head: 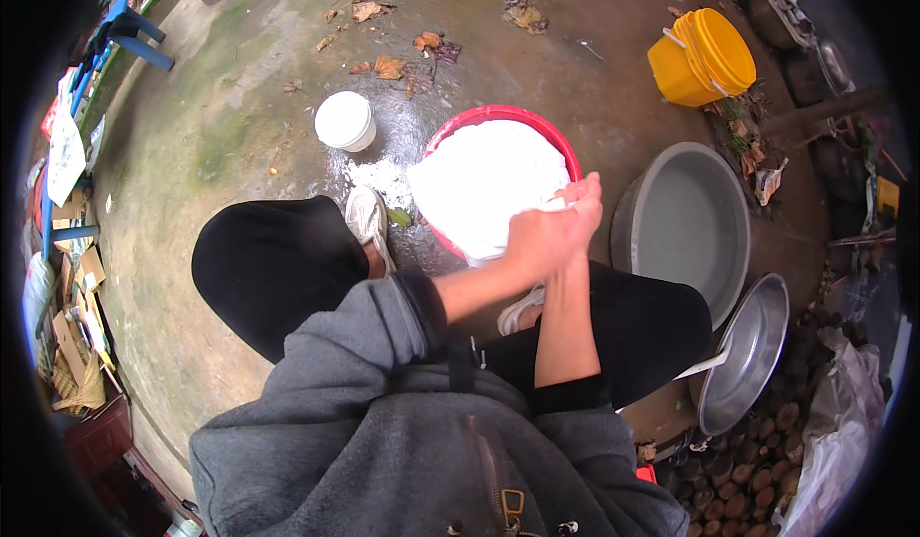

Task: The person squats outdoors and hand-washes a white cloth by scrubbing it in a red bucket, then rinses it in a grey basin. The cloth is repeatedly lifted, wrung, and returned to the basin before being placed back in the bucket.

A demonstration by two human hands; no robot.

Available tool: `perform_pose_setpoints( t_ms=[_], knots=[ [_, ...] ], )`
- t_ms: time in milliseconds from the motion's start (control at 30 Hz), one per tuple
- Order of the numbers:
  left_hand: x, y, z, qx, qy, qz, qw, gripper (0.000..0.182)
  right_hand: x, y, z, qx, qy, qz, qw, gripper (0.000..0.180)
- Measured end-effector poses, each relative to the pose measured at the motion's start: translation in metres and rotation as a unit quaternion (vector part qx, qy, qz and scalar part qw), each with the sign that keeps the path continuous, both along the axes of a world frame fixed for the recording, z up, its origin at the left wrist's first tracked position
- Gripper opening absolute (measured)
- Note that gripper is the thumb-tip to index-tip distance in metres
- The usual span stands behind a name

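Note:
A bright white cloth (489, 178) fills a red plastic basin (553, 129) on the wet ground between my feet. Its folds are washed out by glare. My left hand (540, 241) is closed at the cloth's near right edge, pressed up against my right hand (588, 210). A bit of white fabric shows between the two hands, bunched in their grip. My right fingers rise near the basin's right rim. Left of the basin stands a white lidded tub (345, 122), with white suds (379, 178) on the floor below it.
To the right are a large grey basin (693, 221) holding water, a tilted metal basin (744, 357) and a yellow bucket (701, 59). Stacked logs (747, 483) lie at lower right. Dry leaves (388, 68) litter the concrete; a blue stool (136, 30) stands far left.

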State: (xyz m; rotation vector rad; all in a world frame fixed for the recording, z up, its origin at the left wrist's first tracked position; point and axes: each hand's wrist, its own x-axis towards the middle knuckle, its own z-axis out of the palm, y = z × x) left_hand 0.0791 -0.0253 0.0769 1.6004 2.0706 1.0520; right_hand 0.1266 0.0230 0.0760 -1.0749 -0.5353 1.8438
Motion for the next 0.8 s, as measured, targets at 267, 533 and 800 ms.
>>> perform_pose_setpoints(
  t_ms=[267, 533, 800],
  knots=[
    [0.0, 0.001, 0.003, 0.089, 0.011, 0.007, 0.996, 0.028, 0.01, 0.005, -0.027, 0.097, 0.187, 0.085, 0.974, 0.028],
    [-0.01, 0.003, 0.009, -0.105, -0.013, 0.014, 0.994, 0.025, -0.004, 0.002, -0.015, 0.017, 0.003, 0.034, 0.999, 0.041],
    [0.019, 0.004, -0.041, -0.123, 0.243, 0.076, 0.959, 0.011, 0.003, 0.001, -0.016, 0.025, 0.027, 0.066, 0.997, 0.032]
  ],
)
